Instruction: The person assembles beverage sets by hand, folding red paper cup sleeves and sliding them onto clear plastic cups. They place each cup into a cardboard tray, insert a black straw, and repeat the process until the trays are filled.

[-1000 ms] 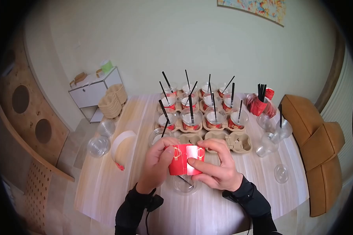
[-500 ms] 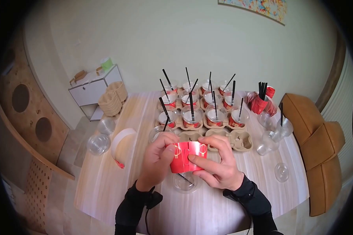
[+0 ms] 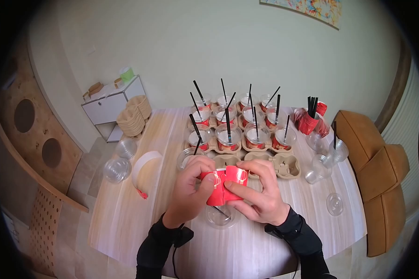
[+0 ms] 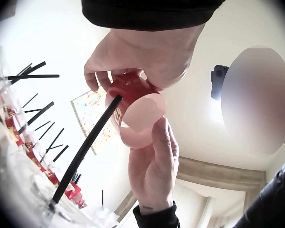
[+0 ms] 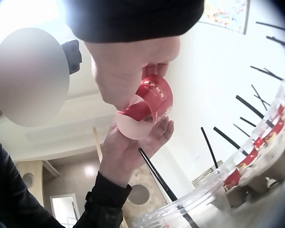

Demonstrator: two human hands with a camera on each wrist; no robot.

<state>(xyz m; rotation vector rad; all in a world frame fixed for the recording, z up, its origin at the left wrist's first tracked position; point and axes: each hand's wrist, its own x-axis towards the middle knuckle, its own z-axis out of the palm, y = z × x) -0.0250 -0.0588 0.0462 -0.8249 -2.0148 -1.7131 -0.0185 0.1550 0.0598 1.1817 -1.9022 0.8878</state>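
A red paper cup sleeve [image 3: 237,176] with gold print is bent round into a ring, its two ends meeting toward me. Its pale inner side shows in both wrist views. My left hand [image 3: 191,193] grips its left side, thumb in front and fingers behind. On the right, my right hand [image 3: 261,197] holds it with the index finger across the front near the join. Below the hands on the table stands a clear plastic cup [image 3: 220,223] with a black straw [image 4: 88,142] in it, partly hidden by the hands and sleeve.
Several sleeved cups with straws stand in cardboard carriers [image 3: 286,172] at the back. Clear cups and lids [image 3: 116,170] lie left, beside a white curved strip [image 3: 144,163]. Black straws [image 3: 312,106], more clear cups [image 3: 322,162] and a lid [image 3: 334,204] are right.
My left hand has shifted slightly right, toward my right hand. The sleeve's front has changed from nearly flat to two angled faces meeting at the join.
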